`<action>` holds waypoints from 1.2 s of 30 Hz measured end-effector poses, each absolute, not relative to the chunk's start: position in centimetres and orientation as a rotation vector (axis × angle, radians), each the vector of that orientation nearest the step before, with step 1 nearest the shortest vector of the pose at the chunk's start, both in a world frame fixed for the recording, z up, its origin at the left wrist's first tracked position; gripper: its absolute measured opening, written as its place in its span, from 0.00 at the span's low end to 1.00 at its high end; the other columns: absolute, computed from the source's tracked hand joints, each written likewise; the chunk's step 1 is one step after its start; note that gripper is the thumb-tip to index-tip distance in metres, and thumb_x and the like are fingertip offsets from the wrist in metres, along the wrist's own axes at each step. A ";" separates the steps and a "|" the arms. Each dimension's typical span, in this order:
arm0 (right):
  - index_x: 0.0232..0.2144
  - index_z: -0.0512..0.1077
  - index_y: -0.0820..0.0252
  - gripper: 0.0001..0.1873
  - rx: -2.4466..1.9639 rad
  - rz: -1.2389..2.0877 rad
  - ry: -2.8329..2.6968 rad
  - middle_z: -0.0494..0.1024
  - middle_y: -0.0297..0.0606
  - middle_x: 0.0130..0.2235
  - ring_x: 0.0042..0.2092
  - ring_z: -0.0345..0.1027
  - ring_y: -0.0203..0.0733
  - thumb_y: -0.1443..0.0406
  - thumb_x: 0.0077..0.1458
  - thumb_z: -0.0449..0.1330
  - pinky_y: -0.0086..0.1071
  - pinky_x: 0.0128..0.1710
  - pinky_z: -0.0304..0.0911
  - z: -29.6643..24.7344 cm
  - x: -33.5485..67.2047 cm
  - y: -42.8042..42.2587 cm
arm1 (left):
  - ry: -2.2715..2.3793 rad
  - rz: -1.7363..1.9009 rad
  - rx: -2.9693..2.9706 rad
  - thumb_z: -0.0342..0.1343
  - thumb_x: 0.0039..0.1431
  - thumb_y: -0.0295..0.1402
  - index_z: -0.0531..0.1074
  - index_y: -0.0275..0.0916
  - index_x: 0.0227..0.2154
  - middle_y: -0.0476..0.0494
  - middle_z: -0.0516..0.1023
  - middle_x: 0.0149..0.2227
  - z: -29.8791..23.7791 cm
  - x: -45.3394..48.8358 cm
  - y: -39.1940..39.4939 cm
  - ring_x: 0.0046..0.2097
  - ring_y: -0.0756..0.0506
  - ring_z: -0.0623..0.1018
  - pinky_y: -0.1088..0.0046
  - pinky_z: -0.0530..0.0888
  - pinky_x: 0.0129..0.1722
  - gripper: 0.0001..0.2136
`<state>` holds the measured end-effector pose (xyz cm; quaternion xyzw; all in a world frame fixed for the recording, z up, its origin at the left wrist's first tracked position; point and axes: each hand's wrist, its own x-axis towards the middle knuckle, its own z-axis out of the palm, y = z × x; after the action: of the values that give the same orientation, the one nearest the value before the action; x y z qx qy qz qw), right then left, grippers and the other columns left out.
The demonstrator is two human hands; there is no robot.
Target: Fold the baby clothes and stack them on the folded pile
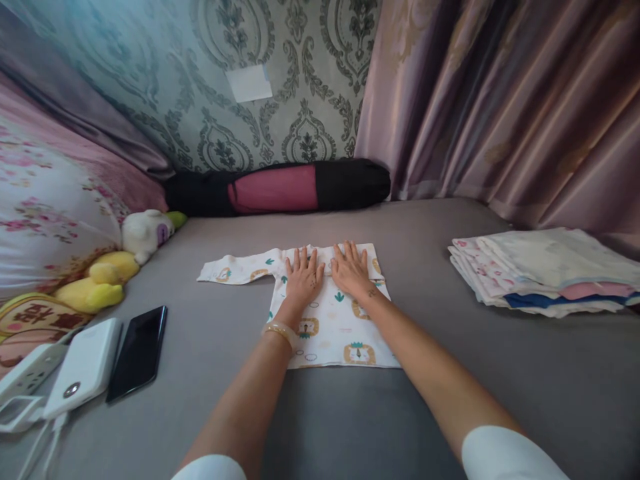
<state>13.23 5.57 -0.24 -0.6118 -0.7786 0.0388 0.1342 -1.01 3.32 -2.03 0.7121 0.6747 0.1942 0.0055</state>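
Note:
A small white long-sleeved top (330,327) printed with lion faces and green leaves lies flat on the grey sheet. Its left-side sleeve stretches out to the left, while the right-side sleeve is folded across the upper body. My left hand (303,275) rests flat on the upper middle of the top, fingers spread and pointing away from me. Beside it, my right hand (351,268) lies flat on the folded part, its fingers also apart. Neither hand grips the cloth. A bangle circles my left wrist.
To the right sits a stack of folded clothes (545,267). On the left are a black phone (137,353), a white power bank (83,367), a power strip (30,370) with cables, and plush toys (100,280). A black and pink long bag (275,189) lies along the wall.

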 end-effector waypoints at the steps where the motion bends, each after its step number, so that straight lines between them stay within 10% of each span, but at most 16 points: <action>1: 0.66 0.53 0.61 0.29 -1.799 0.110 -2.240 0.48 0.49 0.69 0.69 0.37 0.54 0.58 0.66 0.39 0.56 0.64 0.31 -0.4 13.4 5.5 | 2.104 0.590 2.223 0.40 0.67 0.43 0.58 0.37 0.64 0.33 0.54 0.67 -2.0 -1.0 3.3 0.68 0.33 0.50 0.43 0.44 0.64 0.26; 36: 0.66 0.51 0.61 0.30 -1.582 0.089 -2.522 0.45 0.46 0.69 0.70 0.35 0.49 0.56 0.66 0.38 0.52 0.66 0.29 -0.1 18.4 1.7 | 1.904 0.234 2.463 0.34 0.67 0.47 0.50 0.32 0.66 0.30 0.44 0.69 -0.7 -2.5 0.1 0.70 0.35 0.43 0.48 0.43 0.66 0.31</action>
<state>18.45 1.74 -0.14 -0.5295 -0.8439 0.0298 0.0816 -2.54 0.11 -0.75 0.7889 0.6098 0.0751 0.0097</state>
